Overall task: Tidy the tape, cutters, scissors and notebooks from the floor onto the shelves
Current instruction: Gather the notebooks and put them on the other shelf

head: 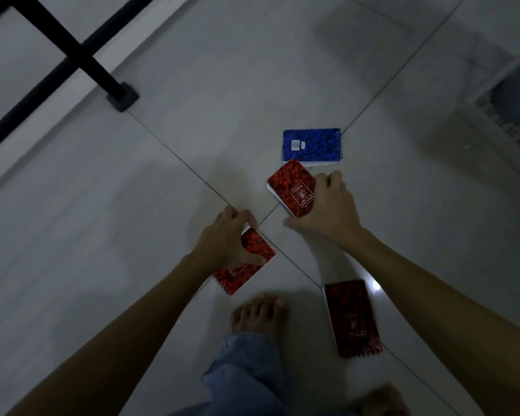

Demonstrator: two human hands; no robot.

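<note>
I see my right hand (327, 202) curled round a red notebook (291, 187), fingers over its far edge and thumb under its near corner, tilting it off the tiled floor (132, 190). It overlaps the near edge of a blue notebook (311, 144) lying flat. My left hand (225, 241) grips a second red notebook (246, 265), fingers bent over its far end, thumb along its side. A darker red notebook (351, 318) lies by my bare foot (258, 313). A black shelf leg (102, 70) stands at the floor's far left.
</note>
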